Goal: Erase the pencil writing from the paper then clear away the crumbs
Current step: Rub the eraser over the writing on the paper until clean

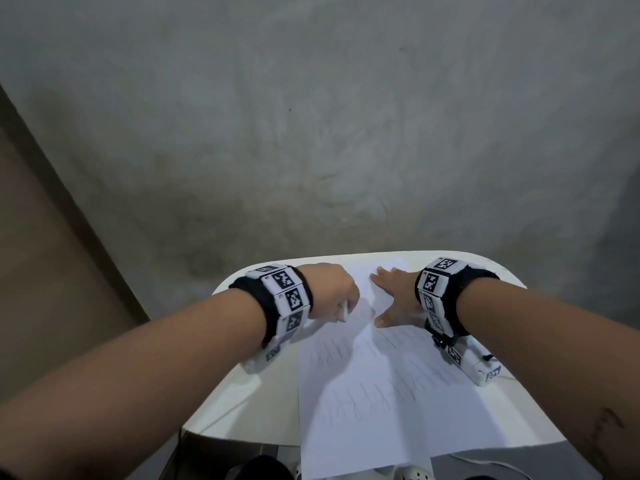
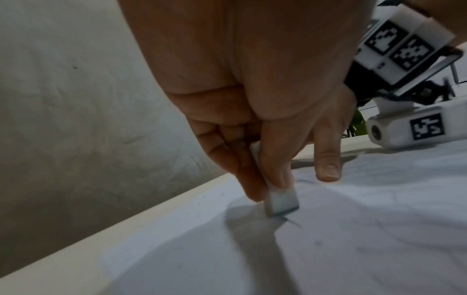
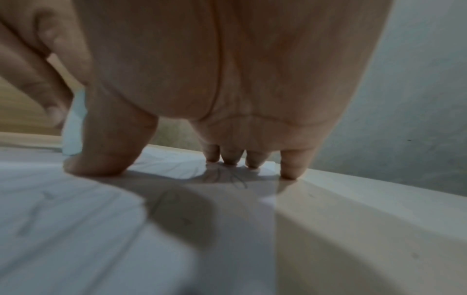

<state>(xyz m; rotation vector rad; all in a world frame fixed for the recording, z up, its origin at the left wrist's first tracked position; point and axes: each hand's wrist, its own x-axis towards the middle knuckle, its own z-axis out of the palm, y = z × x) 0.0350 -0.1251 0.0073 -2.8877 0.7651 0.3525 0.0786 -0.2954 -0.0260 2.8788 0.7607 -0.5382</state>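
Observation:
A white sheet of paper (image 1: 374, 403) with faint pencil scribbles lies on a small cream table (image 1: 242, 403). My left hand (image 1: 337, 294) pinches a white eraser (image 2: 280, 201) between thumb and fingers, its lower end pressed on the paper (image 2: 353, 229) near the sheet's far left part. Beside it the eraser (image 1: 102, 311) shows below the knuckles in the head view. My right hand (image 1: 389, 296) lies flat with spread fingers, pressing the paper's far right part; in the right wrist view its fingertips (image 3: 289, 169) touch the sheet (image 3: 76, 219) and the table's edge.
The table (image 3: 353, 219) stands against a grey concrete wall (image 1: 311, 116). A brown panel (image 1: 41, 237) runs along the left. The paper's near end overhangs the table's front edge, and white perforated shoes (image 1: 412, 474) show below it.

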